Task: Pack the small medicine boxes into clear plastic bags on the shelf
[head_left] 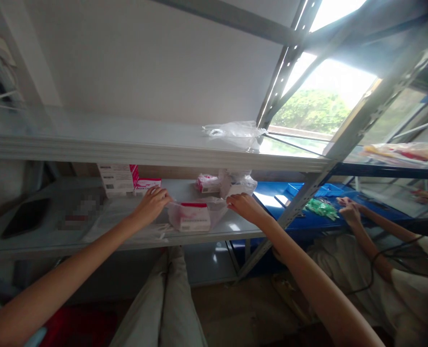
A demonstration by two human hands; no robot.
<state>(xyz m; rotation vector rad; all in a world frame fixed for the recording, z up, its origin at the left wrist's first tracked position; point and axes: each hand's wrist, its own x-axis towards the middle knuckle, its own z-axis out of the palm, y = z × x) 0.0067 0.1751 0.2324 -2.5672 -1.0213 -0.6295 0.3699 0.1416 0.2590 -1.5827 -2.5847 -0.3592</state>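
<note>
A clear plastic bag (pixel 217 212) is stretched between my two hands above the front of the lower shelf. Inside it sits a white box with a red top edge (pixel 195 219). My left hand (pixel 153 200) pinches the bag's left corner, its fingers closed. At the opposite corner my right hand (pixel 243 203) grips the plastic the same way. Behind my left hand stand a white and pink carton (pixel 116 180) and a smaller pink box (pixel 147 184). Flat clear bags (pixel 127 224) lie on the shelf left of the held bag.
Bagged boxes (pixel 237 182) and a pink-white pack (pixel 207 183) stand at the back. A dark phone-like slab (pixel 28 217) lies left. Clear plastic (pixel 235 132) rests on the upper shelf. A slanted metal post (pixel 293 207) separates another person's hands (pixel 349 209), beside green items (pixel 322 208).
</note>
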